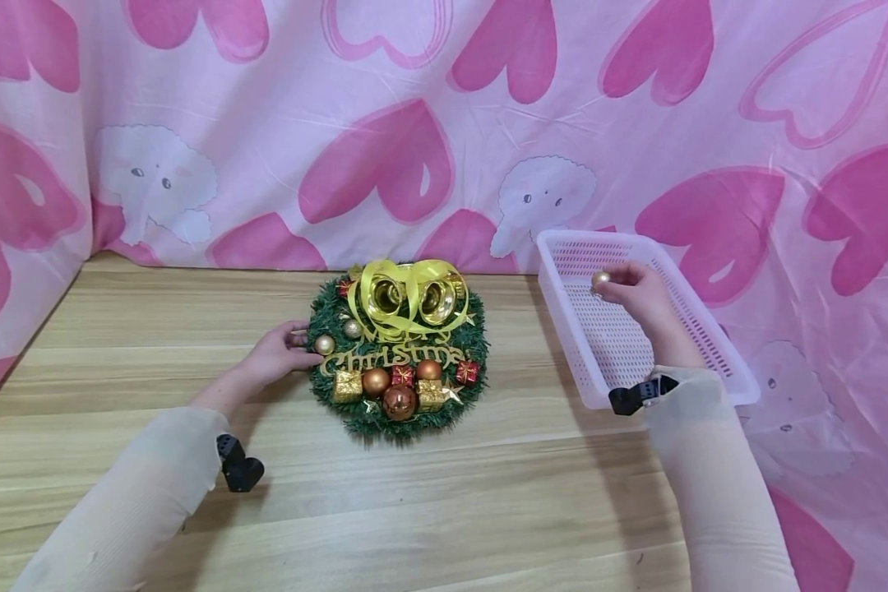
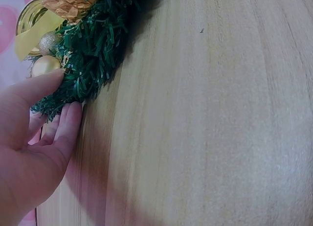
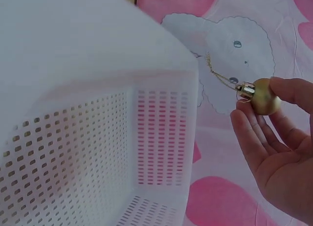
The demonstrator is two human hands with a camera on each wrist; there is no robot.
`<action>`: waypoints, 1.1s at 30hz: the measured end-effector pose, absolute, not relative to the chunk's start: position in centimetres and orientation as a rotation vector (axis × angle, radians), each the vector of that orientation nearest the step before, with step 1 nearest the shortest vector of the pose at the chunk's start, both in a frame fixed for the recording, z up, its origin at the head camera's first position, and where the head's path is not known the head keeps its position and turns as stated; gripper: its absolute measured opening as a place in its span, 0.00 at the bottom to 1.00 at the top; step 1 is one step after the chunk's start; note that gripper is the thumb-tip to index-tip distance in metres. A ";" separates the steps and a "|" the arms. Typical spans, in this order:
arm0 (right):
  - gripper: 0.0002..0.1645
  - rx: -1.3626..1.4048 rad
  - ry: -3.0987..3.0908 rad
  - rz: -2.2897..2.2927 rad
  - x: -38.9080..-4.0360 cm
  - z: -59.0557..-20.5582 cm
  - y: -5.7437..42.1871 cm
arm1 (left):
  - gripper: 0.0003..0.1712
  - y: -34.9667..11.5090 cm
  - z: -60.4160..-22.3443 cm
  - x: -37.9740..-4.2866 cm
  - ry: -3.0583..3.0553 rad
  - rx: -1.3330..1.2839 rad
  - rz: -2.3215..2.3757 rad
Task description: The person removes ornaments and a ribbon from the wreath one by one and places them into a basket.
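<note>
A green Christmas wreath (image 1: 400,427) lies on the table, bearing gold bells (image 1: 437,302) with a yellow ribbon, "Merry Christmas" lettering, baubles and small gift boxes. My left hand (image 1: 277,355) holds the wreath's left edge; in the left wrist view the thumb lies beside a gold bauble (image 2: 45,66) and the fingertips reach the greenery's underside. Between thumb and fingers, my right hand (image 1: 642,300) pinches a small gold Christmas bauble (image 3: 266,97) over the white basket (image 1: 573,333). Its gold hanging string (image 3: 220,76) dangles free in the right wrist view.
The perforated plastic basket stands at the right of the wooden table (image 1: 414,510), close to the cloth. Pink cloth (image 1: 266,123) with hearts and white cartoon animals hangs behind the table and along both sides.
</note>
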State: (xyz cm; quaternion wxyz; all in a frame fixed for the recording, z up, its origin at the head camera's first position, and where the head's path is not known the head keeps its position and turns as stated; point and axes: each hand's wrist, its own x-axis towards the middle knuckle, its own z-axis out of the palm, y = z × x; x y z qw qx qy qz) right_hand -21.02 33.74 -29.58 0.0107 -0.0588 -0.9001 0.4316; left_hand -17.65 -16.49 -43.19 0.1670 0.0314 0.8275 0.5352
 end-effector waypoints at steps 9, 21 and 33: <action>0.28 -0.296 -2.890 1.304 -20.9 -29.7 34.2 | 0.49 -16.4 -42.9 -17.5 2.359 0.101 1.524; 0.29 -0.314 -2.948 1.312 -21.1 -30.0 34.4 | 0.48 -16.6 -43.4 -17.9 2.364 0.109 1.521; 0.30 -0.329 -2.978 1.299 -21.1 -29.4 33.8 | 0.48 -16.5 -43.2 -17.8 2.358 0.109 1.521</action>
